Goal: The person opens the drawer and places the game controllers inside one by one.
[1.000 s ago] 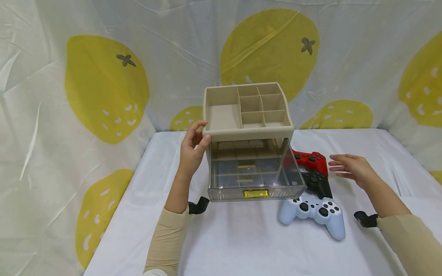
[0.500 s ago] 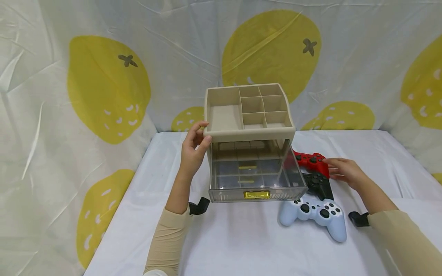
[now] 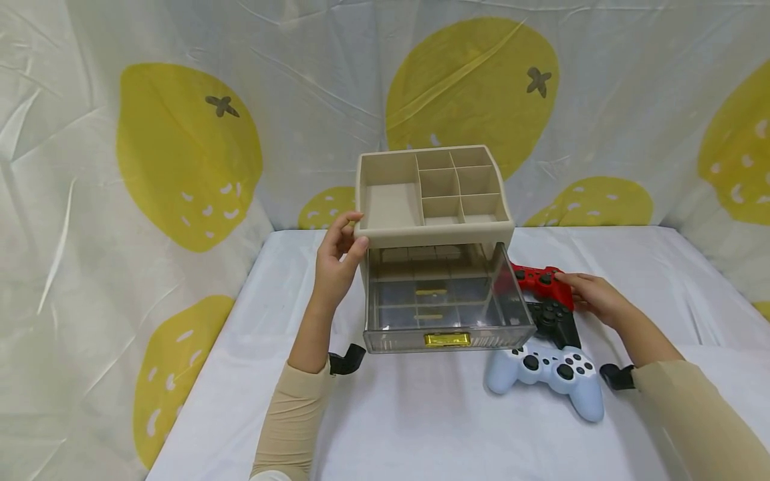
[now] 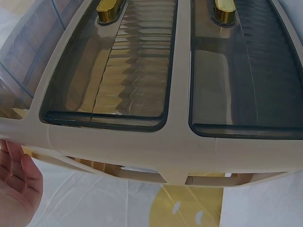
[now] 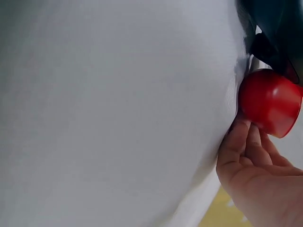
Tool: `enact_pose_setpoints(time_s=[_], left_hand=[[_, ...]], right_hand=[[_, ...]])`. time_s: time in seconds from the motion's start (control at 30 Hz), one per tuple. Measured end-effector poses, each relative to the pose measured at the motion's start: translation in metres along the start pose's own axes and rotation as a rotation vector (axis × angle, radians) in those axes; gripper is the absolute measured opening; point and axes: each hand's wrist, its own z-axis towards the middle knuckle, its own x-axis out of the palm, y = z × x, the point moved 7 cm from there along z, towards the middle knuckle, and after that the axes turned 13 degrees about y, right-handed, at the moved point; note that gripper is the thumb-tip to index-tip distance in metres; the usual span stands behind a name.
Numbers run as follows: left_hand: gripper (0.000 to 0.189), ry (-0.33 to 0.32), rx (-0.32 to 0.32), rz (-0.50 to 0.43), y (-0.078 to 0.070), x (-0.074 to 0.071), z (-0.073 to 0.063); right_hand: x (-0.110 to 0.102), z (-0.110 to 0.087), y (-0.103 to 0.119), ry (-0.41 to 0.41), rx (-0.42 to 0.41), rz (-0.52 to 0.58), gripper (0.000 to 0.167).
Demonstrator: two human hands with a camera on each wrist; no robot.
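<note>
A beige desktop organizer (image 3: 434, 235) stands in the middle of the head view, its top split into compartments. Its clear upper drawer (image 3: 448, 339) with a gold pull is slid out. My left hand (image 3: 337, 264) grips the organizer's left front corner, thumb on the front and fingers at the side. On the right, my right hand (image 3: 598, 300) has its fingers on the right grip of a red game controller (image 3: 544, 282); the right wrist view has the fingertips against that red grip (image 5: 267, 101). A black game controller (image 3: 553, 322) and a light blue game controller (image 3: 546, 374) lie in front of it.
A white cloth (image 3: 421, 421) covers the table. Behind hangs a lemon-print curtain (image 3: 319, 100). The pulled-out drawer juts forward over the table, close beside the controllers. Two lower drawer fronts with gold pulls (image 4: 225, 12) show in the left wrist view.
My right hand has moved left from beside the controllers and taken hold of the red controller's right grip. My left hand has stayed on the organizer's corner.
</note>
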Motion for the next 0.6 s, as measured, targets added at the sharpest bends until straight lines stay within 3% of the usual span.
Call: enact_pose_setpoints(time_s=[0.37,0.6], left_hand=[[0.039,0.004,0.012,-0.017,-0.0026,0.0001,0.0002],[0.043,0.006,0.002,-0.011,-0.002,0.0005,0.0001]], right_hand=[[-0.0011,0.005,-0.003,0.0,-0.032,0.123,0.084],[0.0028,0.0051,-0.0026,0.023,-0.029,0.385,0.086]])
